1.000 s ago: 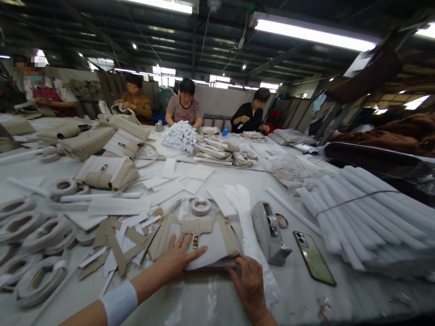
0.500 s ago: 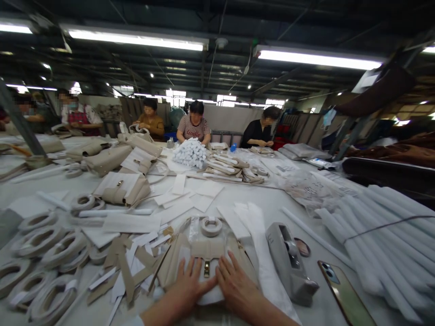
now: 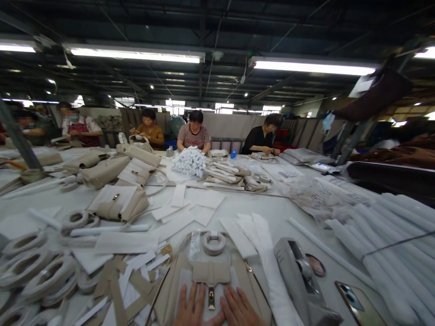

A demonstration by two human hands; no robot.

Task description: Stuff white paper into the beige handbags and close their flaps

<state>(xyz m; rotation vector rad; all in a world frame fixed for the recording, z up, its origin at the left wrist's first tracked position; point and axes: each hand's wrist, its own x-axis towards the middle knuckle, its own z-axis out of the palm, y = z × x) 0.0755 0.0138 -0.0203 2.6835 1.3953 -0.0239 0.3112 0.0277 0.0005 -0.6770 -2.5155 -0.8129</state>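
Note:
In front of me a beige handbag (image 3: 170,290) lies flat on the table, with white sheeting over part of its front. My left hand (image 3: 190,307) rests flat on it, fingers stretched, left of the gold clasp (image 3: 211,299). On the other side of the clasp, my right hand (image 3: 240,308) presses flat with its fingers extended. Both wrists are cut off by the lower edge of the view. Above the bag's flap (image 3: 211,273) sits a wrapped coiled strap (image 3: 214,243), beside a small clear plastic bag (image 3: 195,246).
Wrapped strap rolls (image 3: 50,276) and card scraps (image 3: 118,285) lie left. To the right are a tape dispenser (image 3: 302,280), a phone (image 3: 358,303) and bundled white foam rods (image 3: 390,253). Finished-looking bags (image 3: 118,201) stand further back. Several people work across the table.
The view has tilted up, so the bag and both hands sit lower in the picture. Both hands stay flat on the bag, now slightly below the flap.

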